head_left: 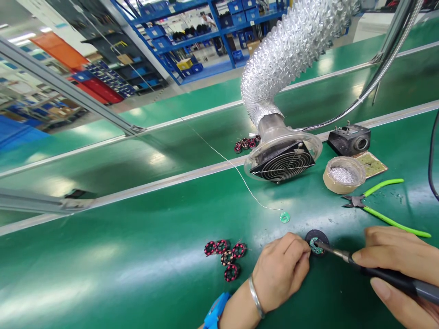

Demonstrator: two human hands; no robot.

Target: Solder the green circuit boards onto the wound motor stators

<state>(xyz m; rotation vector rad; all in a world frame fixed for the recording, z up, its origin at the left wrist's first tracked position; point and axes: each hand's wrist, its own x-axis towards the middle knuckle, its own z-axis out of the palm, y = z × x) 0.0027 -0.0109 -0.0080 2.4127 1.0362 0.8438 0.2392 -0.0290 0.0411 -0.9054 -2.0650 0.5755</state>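
Note:
My right hand [398, 260] is wrapped round a soldering iron [387, 273]. The iron's tip meets a small round green circuit board [316, 246], which lies on a black disc [321, 234]. From the other side, my left hand [283, 269] is closed, its fingertips pinched at the disc's left edge; their exact grip is partly hidden. A second round green board [284, 217] lies just beyond, beside the end of a thin solder wire [252, 192]. Left of my left hand is a cluster of several red-and-black wound motor stators [232, 273].
A fume extractor hood [284, 162] hangs over the table from a silver foil duct [274, 68]. Green-handled cutters [358, 201] lie open at the right, near a tub of metal bits [344, 174] and a black iron stand [350, 139]. More stators [245, 144] sit behind the rail.

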